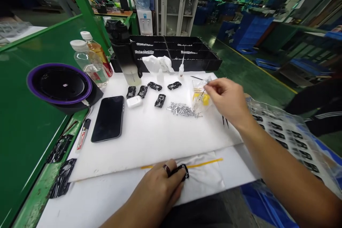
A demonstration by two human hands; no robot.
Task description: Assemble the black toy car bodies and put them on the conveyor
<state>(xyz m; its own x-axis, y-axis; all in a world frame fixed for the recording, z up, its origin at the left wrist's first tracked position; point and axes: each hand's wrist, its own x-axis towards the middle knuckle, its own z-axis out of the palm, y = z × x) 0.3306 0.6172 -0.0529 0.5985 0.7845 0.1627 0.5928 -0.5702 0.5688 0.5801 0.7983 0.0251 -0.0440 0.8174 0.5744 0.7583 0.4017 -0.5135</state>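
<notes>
My left hand, with a ring on one finger, is closed on a small black car-shaped part at the table's front edge. Under it lies a white cloth with a yellow stripe. My right hand is raised at the right, thumb and fingertips pinched together beside a clear plastic bag with yellow pieces; what the fingertips hold is too small to name. A pile of small silvery pieces lies left of the bag. Several black car-shaped parts are scattered behind and left of the pile.
On the left are a phone, a white case, a cutter and a round purple-rimmed device. Bottles and a black flask stand behind. Black divided trays line the back; plastic-covered parts lie at right. A person sits far back.
</notes>
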